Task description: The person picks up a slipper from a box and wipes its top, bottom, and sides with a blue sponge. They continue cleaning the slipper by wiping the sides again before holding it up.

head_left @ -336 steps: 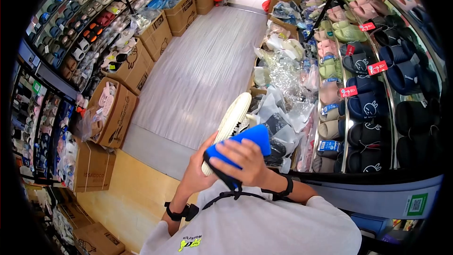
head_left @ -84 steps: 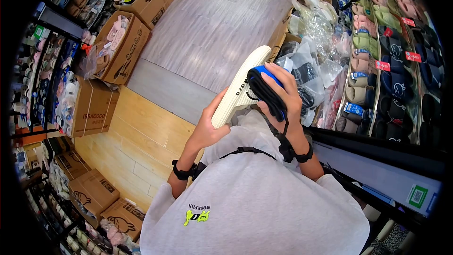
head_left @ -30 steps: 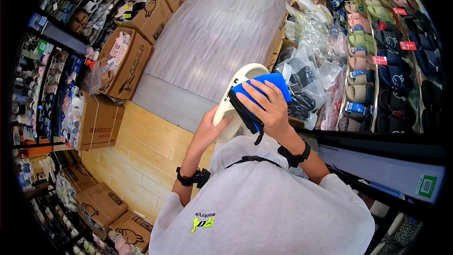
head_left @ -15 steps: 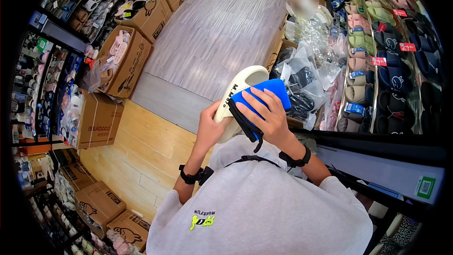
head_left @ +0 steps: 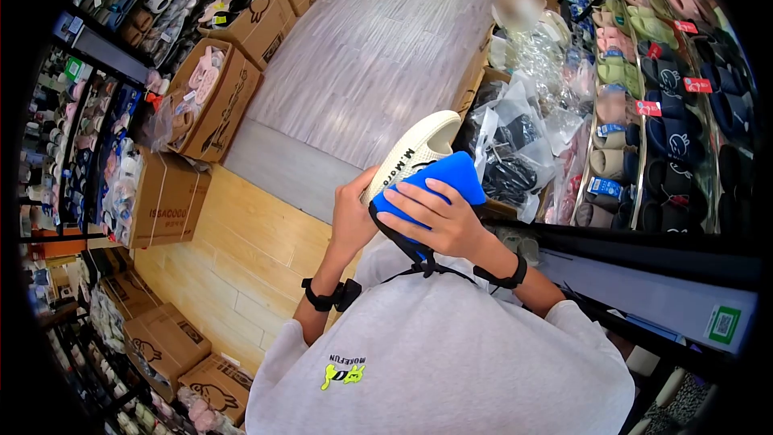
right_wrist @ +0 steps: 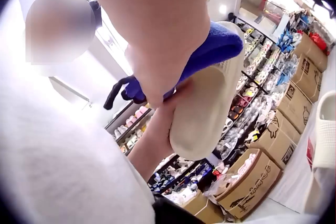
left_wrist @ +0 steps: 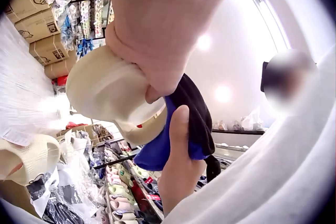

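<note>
A cream slipper with black lettering is gripped at its near end by my left hand. My right hand holds a blue pad with a black edge and strap against the slipper's side, its fingers spread over the blue face. In the left wrist view the slipper shows its pale underside, with the blue and black pad beside it. The right wrist view shows the sole and the blue pad touching the slipper.
Cardboard boxes of footwear line the left of the aisle. Bagged slippers fill boxes on the right, beside racks of slippers. Another cream slipper appears at the left wrist view's edge.
Since half a second ago, the blue pad has moved down and left over the slipper, covering more of its near part. Earlier, the slipper was turned with its sole's side edge up.
</note>
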`<state>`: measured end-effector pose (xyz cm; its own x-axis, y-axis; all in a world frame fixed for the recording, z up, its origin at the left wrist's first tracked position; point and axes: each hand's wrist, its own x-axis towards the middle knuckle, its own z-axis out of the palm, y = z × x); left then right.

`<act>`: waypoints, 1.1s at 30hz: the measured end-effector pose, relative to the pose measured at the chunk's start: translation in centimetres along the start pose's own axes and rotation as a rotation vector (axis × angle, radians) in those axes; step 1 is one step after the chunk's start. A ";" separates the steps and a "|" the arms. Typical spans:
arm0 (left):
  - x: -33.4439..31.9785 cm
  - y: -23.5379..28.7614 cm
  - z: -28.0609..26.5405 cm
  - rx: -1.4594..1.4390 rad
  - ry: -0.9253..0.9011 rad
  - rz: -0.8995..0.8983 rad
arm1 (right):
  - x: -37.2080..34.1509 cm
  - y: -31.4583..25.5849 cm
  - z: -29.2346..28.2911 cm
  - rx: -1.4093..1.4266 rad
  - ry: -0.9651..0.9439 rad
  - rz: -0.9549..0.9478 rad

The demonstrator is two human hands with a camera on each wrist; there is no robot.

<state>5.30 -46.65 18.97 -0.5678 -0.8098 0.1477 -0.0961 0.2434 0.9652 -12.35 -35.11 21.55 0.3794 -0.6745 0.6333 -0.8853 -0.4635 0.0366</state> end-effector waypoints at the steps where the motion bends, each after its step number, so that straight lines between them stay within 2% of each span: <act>1: 0.0 -0.1 0.0 0.011 0.008 0.003 | -0.1 0.4 0.0 0.016 -0.004 0.018; 4: -0.4 0.2 -0.1 0.041 0.014 -0.047 | 0.6 2.0 -0.7 0.126 0.036 0.188; 7: -0.5 0.6 -0.2 0.107 0.007 -0.020 | 1.2 2.4 0.1 0.203 0.268 0.413; 10: -0.7 0.9 -0.2 0.115 0.024 0.015 | 0.8 1.1 -0.5 0.063 0.182 0.307; 12: -0.6 1.2 -0.3 0.150 0.033 0.060 | 0.0 0.4 0.0 -0.050 0.060 0.124; 14: -0.6 1.7 -0.5 0.172 0.006 0.073 | -0.5 0.7 0.5 -0.075 0.051 0.033; 17: -0.7 1.7 -0.6 0.208 -0.012 0.075 | -0.1 2.4 -0.6 0.032 0.098 0.196; 20: -0.7 2.1 -0.5 0.245 -0.010 0.116 | 1.2 3.4 -0.8 0.126 0.269 0.441; 22: -0.6 2.4 -0.3 0.233 0.010 0.167 | 1.4 2.7 -0.9 0.074 0.221 0.436; 24: -0.7 1.8 -0.3 0.239 0.015 0.184 | 1.4 1.5 -1.3 0.044 0.094 0.301; 26: -0.6 1.4 -0.3 0.245 0.020 0.203 | 0.9 1.0 -0.2 -0.065 0.048 0.110; 28: -0.8 1.3 -0.4 0.262 0.028 0.259 | 0.7 1.8 -0.5 -0.039 0.059 0.095; 33: -0.7 1.3 -0.8 0.308 0.033 0.323 | 1.7 4.0 -1.2 0.128 0.249 0.432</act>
<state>6.21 -46.18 20.25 -0.5831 -0.6816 0.4421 -0.1598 0.6297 0.7602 -15.56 -37.49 23.69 -0.1032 -0.6700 0.7351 -0.9011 -0.2499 -0.3544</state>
